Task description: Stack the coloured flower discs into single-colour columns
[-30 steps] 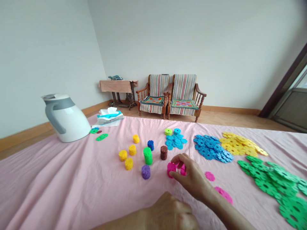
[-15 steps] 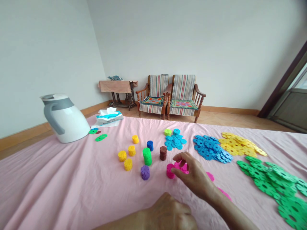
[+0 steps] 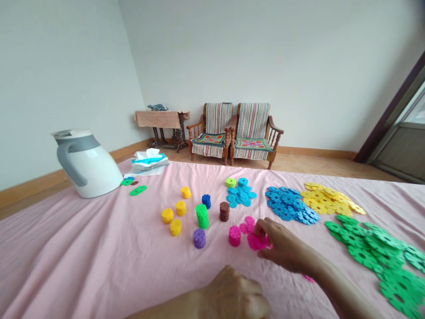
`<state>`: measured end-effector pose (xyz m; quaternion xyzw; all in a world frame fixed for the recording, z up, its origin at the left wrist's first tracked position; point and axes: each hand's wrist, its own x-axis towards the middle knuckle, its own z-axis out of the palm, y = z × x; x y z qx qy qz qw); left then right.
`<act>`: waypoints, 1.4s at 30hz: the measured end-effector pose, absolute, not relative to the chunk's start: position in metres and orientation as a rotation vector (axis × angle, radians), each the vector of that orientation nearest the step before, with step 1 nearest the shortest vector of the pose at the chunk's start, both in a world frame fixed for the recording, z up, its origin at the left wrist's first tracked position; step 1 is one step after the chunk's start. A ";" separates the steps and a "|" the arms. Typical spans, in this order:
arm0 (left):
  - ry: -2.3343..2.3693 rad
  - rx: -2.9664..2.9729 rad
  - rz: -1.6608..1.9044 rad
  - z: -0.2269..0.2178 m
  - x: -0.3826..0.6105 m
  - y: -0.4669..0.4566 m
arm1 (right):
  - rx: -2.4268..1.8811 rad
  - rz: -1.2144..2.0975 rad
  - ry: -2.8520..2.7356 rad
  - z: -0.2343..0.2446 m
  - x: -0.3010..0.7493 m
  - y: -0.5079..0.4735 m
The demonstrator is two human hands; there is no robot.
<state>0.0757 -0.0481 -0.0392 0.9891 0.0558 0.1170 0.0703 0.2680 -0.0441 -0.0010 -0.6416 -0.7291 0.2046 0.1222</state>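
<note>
Jug (image 3: 94,166) left on cloth (image 3: 109,257), tissue box (image 3: 150,165) right of it, disc stacks (image 3: 202,217) centre, disc piles (image 3: 290,203) right, chairs (image 3: 217,118) behind

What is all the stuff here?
Jug: 1, white and grey, left
Tissue pack: 1, white and blue, near jug
Side table: 1, peach cover, back left
Bundle: 1, bluish, on side table
Chairs: 2, brown, striped covers, back
Door: 1, brown and grey, far right
Walls: 2, pale, left and back
Cloth: 1, pink, across front
Floor: 1, tan, beyond cloth
Stacks: 11, four yellow, others green, dark blue, brown, purple, pink, lime, light blue, middle
Piles: 4, light blue, blue, yellow, green, right of middle
Loose pieces: a few, green, blue, brown, by jug
Pink pieces: several, pink, right of middle
Left hand: 1, bare, bottom middle
Right hand: 1, bare, at pink pieces
</note>
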 end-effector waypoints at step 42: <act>0.166 2.966 0.354 -0.045 0.076 -0.050 | -1.854 0.522 -2.253 0.002 0.271 -0.053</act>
